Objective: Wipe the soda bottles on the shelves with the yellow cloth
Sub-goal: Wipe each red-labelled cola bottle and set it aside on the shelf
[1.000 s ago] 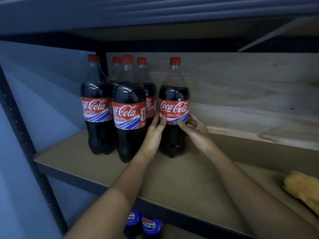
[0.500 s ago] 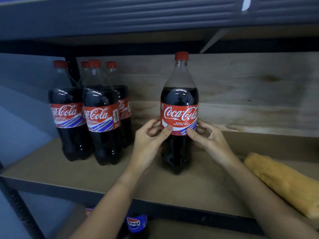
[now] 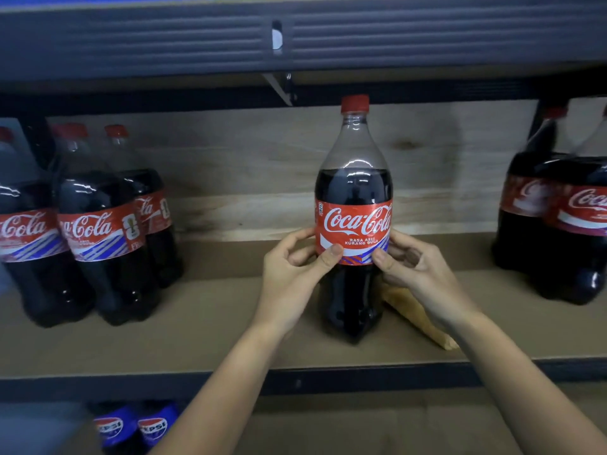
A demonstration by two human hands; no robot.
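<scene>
A Coca-Cola bottle [image 3: 354, 178] with a red cap stands upright in the middle of the brown shelf [image 3: 203, 330]. My left hand [image 3: 292, 274] grips its left side at the lower edge of the label. My right hand [image 3: 417, 270] grips the right side at the same height. The yellow cloth [image 3: 417, 318] lies folded on the shelf just right of the bottle, mostly hidden under my right wrist. Neither hand touches the cloth.
A group of Coca-Cola bottles [image 3: 95, 231] stands at the left of the shelf and another group [image 3: 565, 218] at the right. Pepsi bottles [image 3: 131, 426] sit on the shelf below. A dark metal beam [image 3: 295, 41] runs overhead.
Both hands have carried the single bottle to the right, away from the left group. It now stands beside the yellow cloth, and the right group of bottles has come into view.
</scene>
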